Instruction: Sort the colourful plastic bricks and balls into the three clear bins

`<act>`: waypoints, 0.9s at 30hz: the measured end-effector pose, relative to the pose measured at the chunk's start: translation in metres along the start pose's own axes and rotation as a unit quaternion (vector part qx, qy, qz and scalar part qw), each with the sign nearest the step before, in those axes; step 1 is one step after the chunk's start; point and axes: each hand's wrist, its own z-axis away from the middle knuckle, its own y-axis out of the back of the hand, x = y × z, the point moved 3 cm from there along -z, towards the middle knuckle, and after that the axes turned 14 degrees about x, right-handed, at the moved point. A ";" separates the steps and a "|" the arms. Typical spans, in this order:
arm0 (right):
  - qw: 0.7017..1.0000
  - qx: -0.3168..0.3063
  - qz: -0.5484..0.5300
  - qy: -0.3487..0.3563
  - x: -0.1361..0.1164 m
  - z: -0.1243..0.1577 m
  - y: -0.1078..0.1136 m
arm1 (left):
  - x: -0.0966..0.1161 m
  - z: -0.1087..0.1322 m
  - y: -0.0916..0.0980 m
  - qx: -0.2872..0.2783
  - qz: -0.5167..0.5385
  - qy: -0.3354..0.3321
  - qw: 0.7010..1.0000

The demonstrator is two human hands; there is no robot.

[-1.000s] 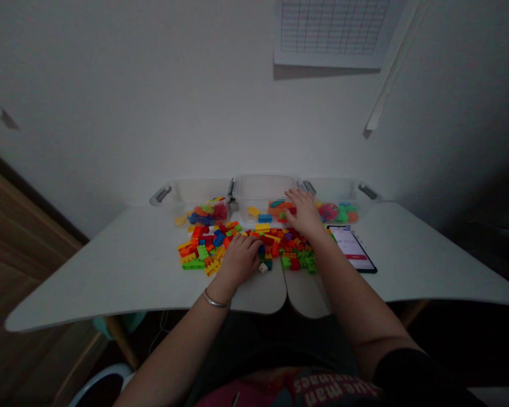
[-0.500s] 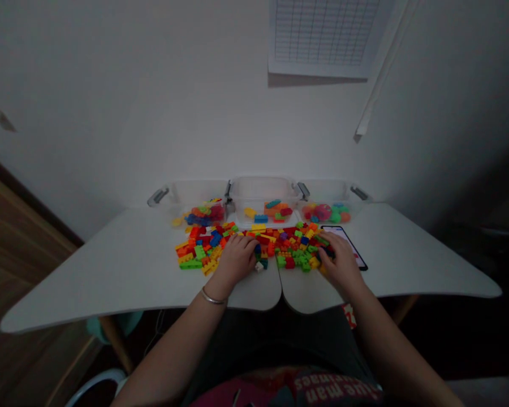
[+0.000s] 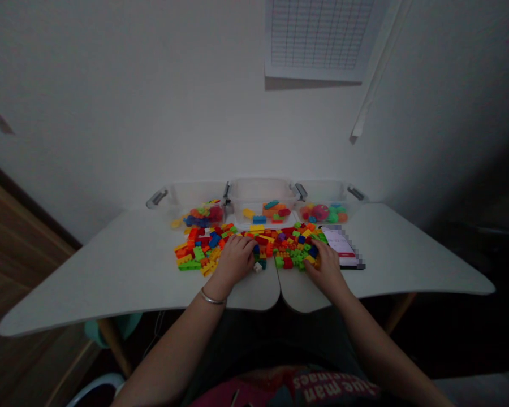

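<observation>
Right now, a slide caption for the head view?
A brick pile under left hand and right hand; three bins behind, phone at right.

Light: dim and grey all round, soft, no glare that I can see.
Source: from above; the wall chart point(image 3: 318, 37) drops a shadow just under its lower edge.
Shadows: deep under my counter point(image 3: 123, 271), and my lap is nearly black.
Sharpness: the blocks point(image 3: 246, 246) look soft and the small ones smear together.
Edges: wide lens, counter rim bows, corners darken.
Phone point(image 3: 343, 249): screen pixelated.
</observation>
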 end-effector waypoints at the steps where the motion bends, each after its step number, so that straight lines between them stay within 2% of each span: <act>1: 1.000 0.001 -0.003 -0.002 0.000 -0.001 -0.003 | 0.000 0.000 0.000 0.000 0.000 0.001 1.000; 12: 0.999 0.008 -0.013 -0.051 -0.004 -0.019 -0.025 | -0.002 0.003 -0.002 0.004 0.001 0.001 1.000; 16: 0.997 0.030 -0.026 -0.062 -0.003 -0.021 -0.025 | -0.002 0.002 -0.001 0.008 0.002 0.006 1.000; 20: 0.998 0.037 -0.036 -0.033 -0.005 -0.016 -0.017 | -0.002 0.001 0.000 0.009 0.003 0.005 1.000; 23: 1.000 0.005 -0.015 0.000 -0.009 -0.007 -0.011 | -0.003 0.001 0.000 0.010 0.000 0.006 1.000; 27: 0.996 -0.074 0.039 0.028 -0.019 0.003 -0.010 | -0.003 0.002 -0.001 0.012 0.000 0.008 1.000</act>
